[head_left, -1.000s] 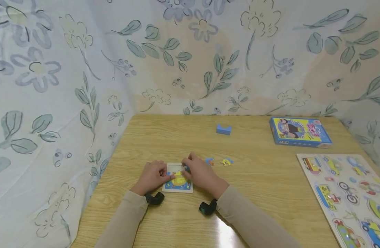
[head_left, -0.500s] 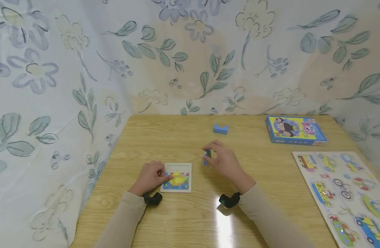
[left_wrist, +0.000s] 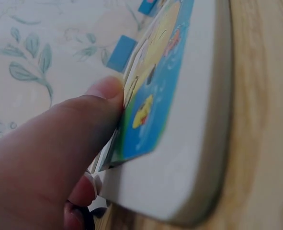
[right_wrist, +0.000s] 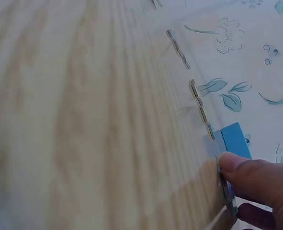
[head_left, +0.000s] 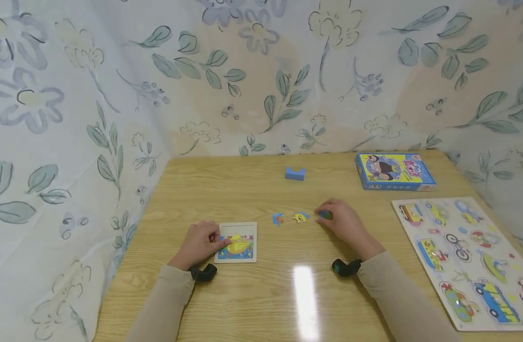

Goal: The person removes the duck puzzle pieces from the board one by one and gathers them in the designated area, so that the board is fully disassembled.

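A small square jigsaw puzzle tray (head_left: 240, 228) with a yellow duck picture lies on the table. Its lower part is filled, while a pale strip shows along the top. My left hand (head_left: 198, 243) holds the tray at its left side, thumb over the picture and fingers curled by the edge. Off to the right, my right hand (head_left: 346, 224) pinches a blue-and-green puzzle piece (head_left: 325, 214) between thumb and fingers, low over the table; the fingers partly hide it. Two loose pieces, one blue and orange (head_left: 277, 218), one yellow and blue (head_left: 301, 217), lie between tray and right hand.
A blue notched block (head_left: 295, 175) stands farther back on the wooden table (head_left: 261, 304). At the back right lies a blue picture box (head_left: 394, 171). A large peg puzzle board (head_left: 447, 280) with vehicle pictures covers the right side. A floral cloth (head_left: 261, 95) hangs behind.
My right hand has moved from the tray to the right with a puzzle piece, past the two loose pieces. My left hand keeps holding the tray. The view has shifted slightly.
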{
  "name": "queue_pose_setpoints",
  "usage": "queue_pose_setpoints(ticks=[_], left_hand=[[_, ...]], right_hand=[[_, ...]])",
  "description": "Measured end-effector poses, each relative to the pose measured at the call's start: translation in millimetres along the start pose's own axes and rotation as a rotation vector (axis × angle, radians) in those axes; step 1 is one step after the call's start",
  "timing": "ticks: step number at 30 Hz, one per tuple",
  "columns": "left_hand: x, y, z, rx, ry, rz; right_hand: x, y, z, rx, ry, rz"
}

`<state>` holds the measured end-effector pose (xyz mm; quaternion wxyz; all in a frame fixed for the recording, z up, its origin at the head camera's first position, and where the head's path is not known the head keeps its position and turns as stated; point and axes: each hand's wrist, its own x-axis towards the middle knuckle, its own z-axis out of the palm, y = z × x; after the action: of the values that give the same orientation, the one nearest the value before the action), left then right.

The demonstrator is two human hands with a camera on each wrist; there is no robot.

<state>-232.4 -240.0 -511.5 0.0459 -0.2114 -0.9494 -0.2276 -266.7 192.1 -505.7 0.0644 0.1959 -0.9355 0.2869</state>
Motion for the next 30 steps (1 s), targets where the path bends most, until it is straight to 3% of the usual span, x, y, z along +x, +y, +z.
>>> queue_pose_setpoints(ticks=[8,10,13,16,19,23,27,30], left_hand=[[-0.8,-3.8,-0.3,0.026,0.003,-0.006],[-0.2,-3.3,-1.8,0.034,0.000,-0.002],[0.4,-4.1,-3.1,0.043,-0.001,0.008],[0.9,-5.3,-5.5,0.034,-0.009,0.013],[1.5,-7.2,-7.7,0.022,-0.013,0.031],[-0.1,-10.4,-9.3,0.003,-0.025,0.055],[-3.5,-12.9,-8.3,-0.001,-0.042,0.076],[-3.6,-12.2,-7.0,-0.006,-0.053,0.091]], right_hand=[[4.6,5.6,2.0,-0.001,-0.008,0.009],[7.1,1.6,2.1,-0.005,0.029,-0.017],[14.3,-22.4,-0.6,0.017,0.110,-0.064],[25.4,-68.2,0.7,0.076,0.132,-0.115],[37.1,-118.4,18.2,0.175,0.020,-0.156],[49.7,-167.3,61.7,0.241,-0.199,-0.199],[54.7,-187.9,99.6,0.163,-0.336,-0.197],[52.3,-191.3,113.6,0.062,-0.329,-0.213]])
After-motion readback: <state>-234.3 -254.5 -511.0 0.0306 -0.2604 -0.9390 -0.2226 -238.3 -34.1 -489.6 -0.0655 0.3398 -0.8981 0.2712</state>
